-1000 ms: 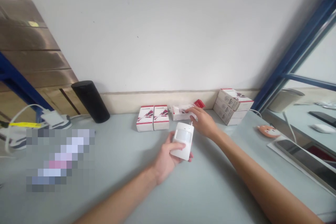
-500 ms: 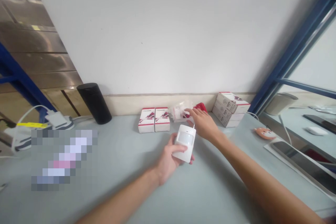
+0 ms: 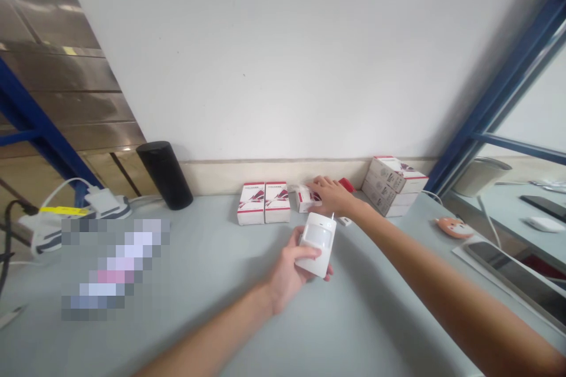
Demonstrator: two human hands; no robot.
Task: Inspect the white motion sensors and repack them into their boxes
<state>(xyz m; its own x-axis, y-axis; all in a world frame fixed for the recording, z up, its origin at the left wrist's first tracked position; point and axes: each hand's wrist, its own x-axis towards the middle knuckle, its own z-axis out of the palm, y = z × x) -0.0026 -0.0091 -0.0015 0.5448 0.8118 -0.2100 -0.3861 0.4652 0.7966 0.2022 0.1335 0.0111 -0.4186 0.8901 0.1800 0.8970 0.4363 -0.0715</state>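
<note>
Below the middle of the frame, a white gadget [image 3: 317, 242] is gripped by the left hand [image 3: 287, 274]. Just above it, a small box [image 3: 304, 200] is partly covered by the right hand [image 3: 335, 196], whose grip cannot be told.

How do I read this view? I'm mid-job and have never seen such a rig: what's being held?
There's no machine: these are a person's bare hands, seen from a camera worn on the head, looking forward and down. The left hand holds what looks like a white motion detector. The right hand is over a small white-and-red box; whether it grips anything is hidden. On the grey table stand two similar boxes side by side, a stack of boxes and a black cylinder.
</note>
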